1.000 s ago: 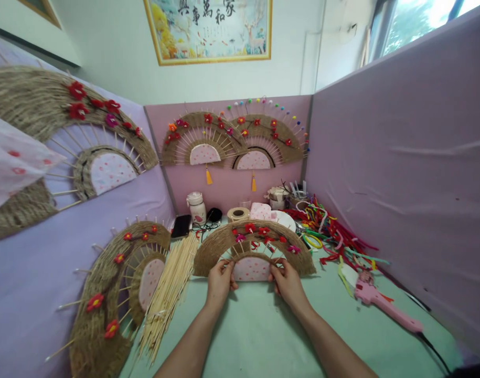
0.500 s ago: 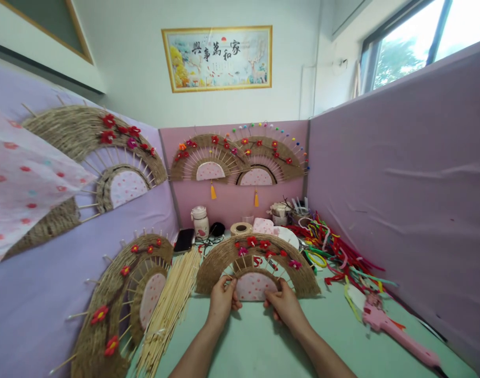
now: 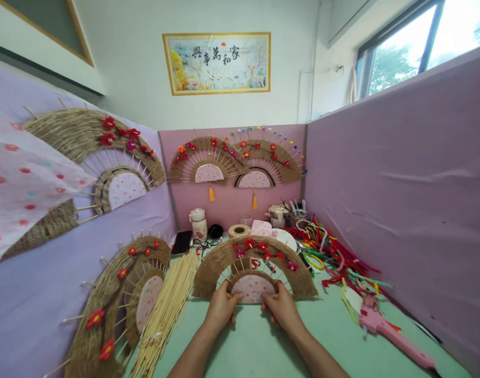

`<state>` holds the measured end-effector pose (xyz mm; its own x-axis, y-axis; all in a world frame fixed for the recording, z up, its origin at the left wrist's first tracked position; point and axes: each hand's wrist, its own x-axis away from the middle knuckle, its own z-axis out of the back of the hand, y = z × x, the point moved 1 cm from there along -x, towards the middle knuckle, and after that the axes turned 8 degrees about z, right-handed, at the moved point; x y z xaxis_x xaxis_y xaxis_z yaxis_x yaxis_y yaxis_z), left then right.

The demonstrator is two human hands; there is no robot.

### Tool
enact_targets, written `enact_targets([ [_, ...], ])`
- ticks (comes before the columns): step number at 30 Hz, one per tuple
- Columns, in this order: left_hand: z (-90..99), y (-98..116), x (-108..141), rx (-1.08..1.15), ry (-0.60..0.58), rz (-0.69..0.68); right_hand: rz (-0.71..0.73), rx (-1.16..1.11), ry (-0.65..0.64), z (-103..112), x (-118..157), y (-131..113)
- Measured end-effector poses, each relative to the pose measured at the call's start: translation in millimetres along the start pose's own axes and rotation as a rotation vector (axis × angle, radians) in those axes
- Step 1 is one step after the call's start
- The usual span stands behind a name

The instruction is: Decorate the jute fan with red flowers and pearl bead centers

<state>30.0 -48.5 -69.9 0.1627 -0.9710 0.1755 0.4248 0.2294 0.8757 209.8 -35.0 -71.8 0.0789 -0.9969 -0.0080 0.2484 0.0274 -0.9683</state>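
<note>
A fan (image 3: 212,262) of brown twine wound over thin sticks stands in front of me above the green table. Red and magenta flowers on a dark branch decorate its upper band, and a pink dotted half-round piece (image 3: 253,289) fills its lower middle. At the lower left of that piece, my left hand (image 3: 223,303) grips the fan with thumb in front and fingers curled behind. My right hand (image 3: 279,304) pinches the matching lower right side in the same way. The fingertips behind the fan are partly hidden.
Left of the fan lie a bundle of thin sticks (image 3: 169,304) and another flowered fan (image 3: 102,294). On the right are a pink glue gun (image 3: 393,333) and a heap of coloured pipe cleaners (image 3: 334,247). A phone (image 3: 182,242), jar (image 3: 198,223) and tape roll (image 3: 238,231) stand behind.
Both hands have shifted slightly on the fan, the thumbs now lying more over the edges of the pink piece. The whole view has moved a little.
</note>
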Motion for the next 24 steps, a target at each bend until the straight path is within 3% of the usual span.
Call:
enact_targets([
  [8,3.3,9.3,5.6,-0.049,0.057,-0.009,-0.002,0.032,-0.016,2.1,-1.4,2.2],
  [18,1.6,7.0,2.9,-0.014,0.030,-0.011,0.013,0.038,-0.003,5.1,-1.1,4.9],
  [24,1.6,9.3,2.1,0.017,-0.030,0.076,0.013,0.024,-0.004,3.3,-3.3,6.7],
])
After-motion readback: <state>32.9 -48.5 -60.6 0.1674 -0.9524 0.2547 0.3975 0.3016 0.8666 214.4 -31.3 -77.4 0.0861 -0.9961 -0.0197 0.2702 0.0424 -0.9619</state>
